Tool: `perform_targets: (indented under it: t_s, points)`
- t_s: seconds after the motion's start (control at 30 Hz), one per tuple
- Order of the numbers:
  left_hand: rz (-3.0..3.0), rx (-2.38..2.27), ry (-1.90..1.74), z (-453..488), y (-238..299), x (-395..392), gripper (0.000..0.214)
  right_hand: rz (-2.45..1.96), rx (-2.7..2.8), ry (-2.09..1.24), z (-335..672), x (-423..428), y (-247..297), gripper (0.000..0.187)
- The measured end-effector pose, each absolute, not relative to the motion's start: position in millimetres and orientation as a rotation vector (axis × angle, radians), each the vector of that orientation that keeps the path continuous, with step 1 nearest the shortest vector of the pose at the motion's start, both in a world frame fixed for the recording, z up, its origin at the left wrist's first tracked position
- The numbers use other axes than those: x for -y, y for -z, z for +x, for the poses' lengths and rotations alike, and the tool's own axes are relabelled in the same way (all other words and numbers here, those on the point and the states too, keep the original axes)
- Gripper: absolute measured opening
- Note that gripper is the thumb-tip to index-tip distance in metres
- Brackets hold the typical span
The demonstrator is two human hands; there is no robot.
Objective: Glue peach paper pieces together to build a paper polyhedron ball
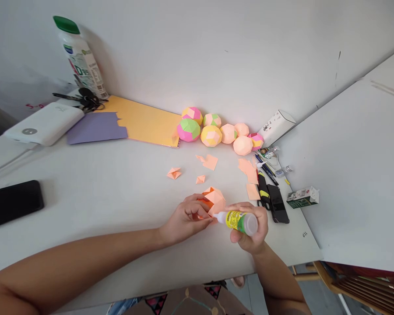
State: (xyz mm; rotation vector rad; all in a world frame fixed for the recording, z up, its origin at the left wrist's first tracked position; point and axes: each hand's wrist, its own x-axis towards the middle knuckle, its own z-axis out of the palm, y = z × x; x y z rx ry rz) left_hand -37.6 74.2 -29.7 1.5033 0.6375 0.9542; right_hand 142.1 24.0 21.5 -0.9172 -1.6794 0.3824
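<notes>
My left hand (190,216) is closed on a partly built peach paper ball (216,197), its thumb and fingers pinching the near left edge. An opening shows in the ball's left side. In my right hand (258,221) is a glue bottle (235,219) with a yellow and green label, held tilted. Its white nozzle points left and meets the ball's near edge, close to my left fingertips; whether glue is flowing I cannot tell. Beyond the ball lie a folded peach paper piece (174,173) and a smaller folded piece (200,179).
Several finished paper balls (211,135) sit along the wall. Peach scraps (248,170), a box cutter (263,186) and a dark phone (277,203) lie to the right. Yellow card (147,124), purple card (96,127), a power bank (49,122) and a black phone (15,203) are left.
</notes>
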Motion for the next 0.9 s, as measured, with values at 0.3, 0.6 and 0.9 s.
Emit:
perform_targets:
  t_s: [0.3, 0.6, 0.9]
  points:
    - [1.495, -0.639, -0.957, -37.3, 29.9, -74.1, 0.022, -0.945, 1.703, -0.349, 143.2, -23.1, -21.9, 0.046]
    - [1.514, -0.638, -0.952, -37.6, 29.7, -74.6, 0.019, -0.933, 1.692, -0.330, 142.3, -24.6, -21.8, 0.046]
    - [1.515, -0.638, -0.949, -37.8, 28.6, -74.2, 0.020, -0.893, 1.692, -0.367, 143.2, -25.8, -22.2, 0.046]
